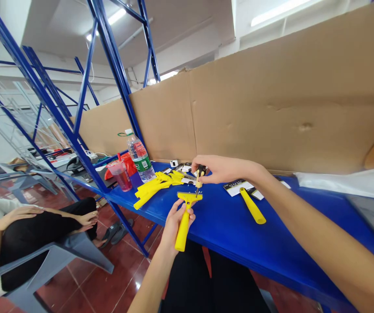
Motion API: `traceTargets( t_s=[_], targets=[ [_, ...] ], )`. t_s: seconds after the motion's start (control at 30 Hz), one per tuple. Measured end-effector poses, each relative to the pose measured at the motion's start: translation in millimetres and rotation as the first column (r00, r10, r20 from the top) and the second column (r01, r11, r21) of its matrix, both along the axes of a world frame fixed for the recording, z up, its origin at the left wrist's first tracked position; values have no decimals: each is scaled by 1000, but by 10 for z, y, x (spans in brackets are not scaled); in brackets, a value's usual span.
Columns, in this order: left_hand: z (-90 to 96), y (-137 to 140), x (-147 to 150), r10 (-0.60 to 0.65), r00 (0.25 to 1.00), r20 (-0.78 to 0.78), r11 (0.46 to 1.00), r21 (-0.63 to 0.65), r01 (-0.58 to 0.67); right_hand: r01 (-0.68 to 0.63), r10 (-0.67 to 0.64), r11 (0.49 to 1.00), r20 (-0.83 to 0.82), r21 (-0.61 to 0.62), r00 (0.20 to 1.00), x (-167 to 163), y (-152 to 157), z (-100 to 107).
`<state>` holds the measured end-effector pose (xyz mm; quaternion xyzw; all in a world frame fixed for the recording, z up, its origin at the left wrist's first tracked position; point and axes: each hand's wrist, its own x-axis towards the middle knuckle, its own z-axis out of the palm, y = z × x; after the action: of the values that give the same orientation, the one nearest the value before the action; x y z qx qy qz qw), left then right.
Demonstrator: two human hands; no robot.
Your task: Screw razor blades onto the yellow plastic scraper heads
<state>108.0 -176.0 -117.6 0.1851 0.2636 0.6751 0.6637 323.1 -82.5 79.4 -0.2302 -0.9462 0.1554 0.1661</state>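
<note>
My left hand (pixel 171 224) is closed round the neck of a yellow scraper (pixel 182 230), its handle pointing down toward me and its wide head uppermost. Above it, my right hand (pixel 221 168) grips a screwdriver (pixel 199 184) with a dark and pale-yellow handle. The thin shaft points down at the right part of the scraper head; whether the tip touches a screw is too small to tell. Several more yellow scraper handles (pixel 152 188) lie piled on the blue table to the left. A single yellow scraper (pixel 252 208) rests to the right, beside black-and-white printed packets (pixel 235 188).
A water bottle (pixel 141 158) and a red drink cup (pixel 120 174) stand at the left end of the blue table (pixel 226 230). Cardboard (pixel 255 104) walls the back. White wrapping (pixel 346 182) lies at right. A seated person (pixel 43 226) is to the left, beyond a blue rack post (pixel 89 169).
</note>
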Motion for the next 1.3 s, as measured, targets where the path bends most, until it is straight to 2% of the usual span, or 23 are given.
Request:
traceTargets(
  t_s=[0.13, 0.27, 0.4, 0.57, 0.7, 0.9, 1.07, 1.13, 1.3],
  targets=[
    [38, -25, 10, -3, 1000, 11, 1000, 0, 3, -22, 22, 1000, -3, -20, 1000, 49, 55, 32],
    [135, -81, 24, -21, 999, 29, 999, -35, 22, 84, -85, 996, 17, 25, 996, 59, 54, 33],
    [204, -119, 39, 8, 999, 53, 998, -62, -5, 66, -67, 998, 46, 22, 997, 86, 48, 33],
    [169, -104, 34, 37, 999, 27, 999, -34, -36, 93, -92, 995, 52, -24, 994, 100, 8, 80],
    [104, -77, 16, 28, 999, -30, 1000, 10, -28, 136, -137, 990, 49, 34, 989, 79, -23, 81],
    [92, -75, 14, 12, 999, -34, 997, 76, -10, -7, 7, 1000, 12, -16, 1000, 114, -39, 116],
    [142, -90, 20, -5, 999, -45, 996, 91, 9, 146, -149, 987, 47, 62, 988, 115, -69, 122],
    [152, -88, 17, 0, 999, -49, 997, 79, 3, 161, -167, 984, 75, 75, 983, 119, -76, 114],
    [147, -96, 24, 9, 997, -76, 995, 101, -1, 69, -70, 996, 12, 52, 997, 111, -98, 135]
  ],
)
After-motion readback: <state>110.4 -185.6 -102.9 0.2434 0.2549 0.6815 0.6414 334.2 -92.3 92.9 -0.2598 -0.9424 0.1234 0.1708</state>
